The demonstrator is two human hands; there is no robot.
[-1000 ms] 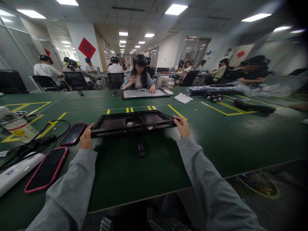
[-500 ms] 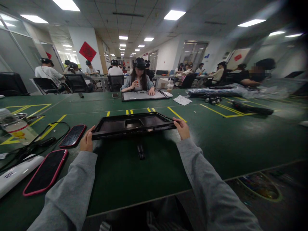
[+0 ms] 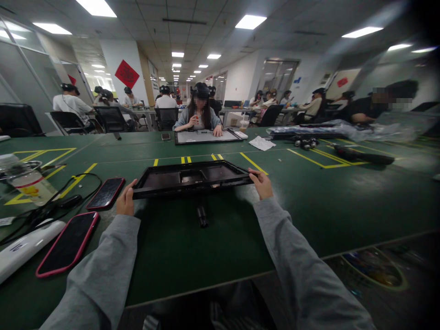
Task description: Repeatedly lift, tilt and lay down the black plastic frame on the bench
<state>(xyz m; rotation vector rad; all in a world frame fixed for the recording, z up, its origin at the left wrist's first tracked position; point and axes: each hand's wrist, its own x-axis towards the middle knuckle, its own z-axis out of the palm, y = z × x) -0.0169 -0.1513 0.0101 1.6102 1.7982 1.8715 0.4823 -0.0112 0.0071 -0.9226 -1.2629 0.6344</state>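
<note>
My left hand grips the near left corner of a black monitor back cover, a shallow rectangular shell with a raised rim and a recess in its middle. At the near right corner, my right hand pinches the same rim between thumb and fingers. The cover is tilted, with its near edge raised above the table and its hollow side up. Below that edge, a small black cylindrical part shows against the green table; I cannot tell whether it is joined to the cover.
Left of my arm lie two phones, a white device, black cables and a bottle. Across the table a person works at a grey panel. Tissue, plastic-wrapped items and a black tool-like object lie right.
The view has shifted very slightly, so things sit a little further right. The person at far right has moved rightward. Both hands keep the same hold on the cover.
</note>
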